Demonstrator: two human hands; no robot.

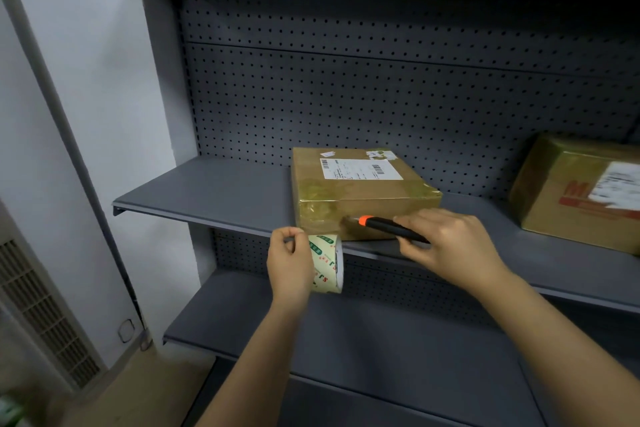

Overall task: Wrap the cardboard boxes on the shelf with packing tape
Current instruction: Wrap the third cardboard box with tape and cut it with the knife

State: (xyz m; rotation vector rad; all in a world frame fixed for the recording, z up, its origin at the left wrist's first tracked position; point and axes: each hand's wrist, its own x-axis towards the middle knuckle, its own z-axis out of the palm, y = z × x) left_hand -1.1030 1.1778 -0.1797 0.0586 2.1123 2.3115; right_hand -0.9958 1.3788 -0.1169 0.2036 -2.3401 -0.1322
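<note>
Dim overall; top of shelving [381, 97] in deep shadow; edges bowed by wide-angle, corners soft.

Place: a shop stockroom or parcel storage corner, by the look of it.
Shelving: a grey metal shop-style shelf [214, 191], one of several tiers, with a perforated back panel [346, 97] behind.
Goods: a taped cardboard box [360, 191] bearing a printed shipping label, and a second box [561, 198] well apart to its right.
Surroundings: a plain white wall [86, 80], a louvred unit [41, 308] low on the left, and a tan floor [138, 392].
</note>
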